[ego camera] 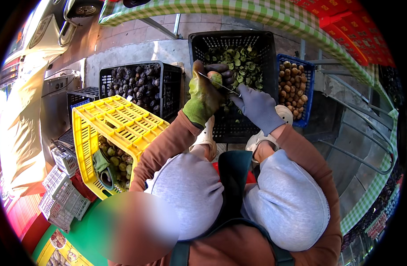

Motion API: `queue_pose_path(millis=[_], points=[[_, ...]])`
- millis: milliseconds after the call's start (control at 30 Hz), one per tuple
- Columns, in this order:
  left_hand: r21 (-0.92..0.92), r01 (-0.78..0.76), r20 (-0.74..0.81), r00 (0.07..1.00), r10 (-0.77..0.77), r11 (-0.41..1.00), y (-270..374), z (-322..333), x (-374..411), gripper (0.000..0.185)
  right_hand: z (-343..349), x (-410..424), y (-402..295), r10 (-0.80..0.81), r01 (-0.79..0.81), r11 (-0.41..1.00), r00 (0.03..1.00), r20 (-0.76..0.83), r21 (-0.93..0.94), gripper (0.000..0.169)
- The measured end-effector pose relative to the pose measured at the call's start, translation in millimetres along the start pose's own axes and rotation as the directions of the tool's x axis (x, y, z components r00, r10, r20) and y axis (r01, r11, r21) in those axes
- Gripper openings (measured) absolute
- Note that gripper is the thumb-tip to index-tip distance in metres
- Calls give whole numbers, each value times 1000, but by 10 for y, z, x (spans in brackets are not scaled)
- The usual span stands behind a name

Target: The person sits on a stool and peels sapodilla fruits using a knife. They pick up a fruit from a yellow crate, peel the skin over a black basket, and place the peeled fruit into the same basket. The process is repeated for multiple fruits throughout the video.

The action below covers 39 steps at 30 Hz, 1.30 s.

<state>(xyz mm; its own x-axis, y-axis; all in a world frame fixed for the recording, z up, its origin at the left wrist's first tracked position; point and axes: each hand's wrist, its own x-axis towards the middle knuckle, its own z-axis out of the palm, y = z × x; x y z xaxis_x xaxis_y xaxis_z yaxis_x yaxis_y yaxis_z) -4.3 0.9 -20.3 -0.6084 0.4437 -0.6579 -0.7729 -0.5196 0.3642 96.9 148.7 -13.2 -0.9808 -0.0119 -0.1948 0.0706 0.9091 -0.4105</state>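
My left hand [204, 94], in a yellow-green knit glove with dark stains, grips a green-husked walnut [215, 78], part of whose surface looks pale and reddish. In a grey glove, my right hand [260, 108] holds a knife [220, 84] whose thin blade crosses in front of the nut. Both hands are above a large black plastic crate [231, 134] standing between my feet. Green husk peelings [243, 61] lie heaped inside it, mostly towards its far side. The left fingertips are dark, and the glove hides part of the nut.
Shelled-looking tan walnuts [291, 86] fill a blue basket [310, 96] at right. Blackened round nuts [133, 83] fill a black crate [171, 89] at left. A tipped yellow crate [120, 116] holds green-husked walnuts [120, 159]. A table with a checked cloth [203, 8] spans the far side.
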Motion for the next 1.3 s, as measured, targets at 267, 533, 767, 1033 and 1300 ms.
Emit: queue_pose_path(millis=[267, 533, 767, 1033, 1300], points=[[409, 21, -77, 997, 12, 912, 41, -124, -37, 75, -42, 22, 277, -44, 39, 998, 995, -91, -56, 29], [-89, 219, 32, 976, -217, 972, 157, 23, -84, 56, -29, -153, 105, 18, 15, 959, 993, -113, 284, 33], [-286, 270, 313, 933, -177, 920, 130, -77, -19, 51, 47, -97, 39, -2, 12, 998, 988, -154, 65, 32], [-67, 60, -22, 998, -62, 996, 77, 72, -70, 66, 8, -57, 22, 133, -88, 932, 985, -106, 351, 33], [34, -64, -23, 998, 65, 997, 127, 95, -46, 91, -211, -92, -76, 0, 21, 973, 996, -91, 229, 23]])
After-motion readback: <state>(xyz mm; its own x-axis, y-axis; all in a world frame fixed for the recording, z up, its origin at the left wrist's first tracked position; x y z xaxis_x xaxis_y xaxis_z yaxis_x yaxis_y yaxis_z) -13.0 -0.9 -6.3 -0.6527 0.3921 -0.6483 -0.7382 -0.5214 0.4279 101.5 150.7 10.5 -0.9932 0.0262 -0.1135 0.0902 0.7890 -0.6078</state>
